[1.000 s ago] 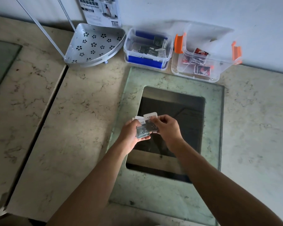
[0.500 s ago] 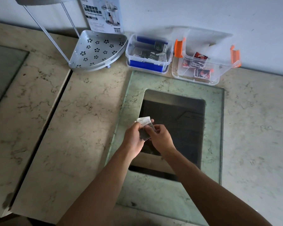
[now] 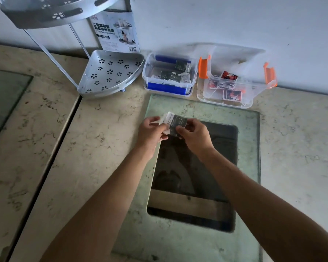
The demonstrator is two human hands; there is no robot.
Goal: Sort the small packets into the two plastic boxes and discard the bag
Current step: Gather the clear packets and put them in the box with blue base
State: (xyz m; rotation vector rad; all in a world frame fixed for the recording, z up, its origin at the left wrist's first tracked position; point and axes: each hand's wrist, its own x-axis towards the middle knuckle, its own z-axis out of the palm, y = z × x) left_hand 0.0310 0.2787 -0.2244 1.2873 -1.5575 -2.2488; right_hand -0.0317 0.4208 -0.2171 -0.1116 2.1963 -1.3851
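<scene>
Both hands meet over the far edge of the glass panel. My left hand pinches a small white-edged bundle of packets, possibly in a clear bag. My right hand grips a black packet with white dots at that bundle. By the wall stands a clear box with blue clips holding black dotted packets. To its right is a clear box with orange clips holding red packets.
A perforated metal corner shelf with thin legs stands at the back left, its printed card against the wall. A dark rectangular opening lies under the glass. A gap splits the marble counter on the left.
Both hands have drifted away from me toward the boxes. The black packet now shows more fully, drawn rightward out of the bundle. The view has tilted up.
</scene>
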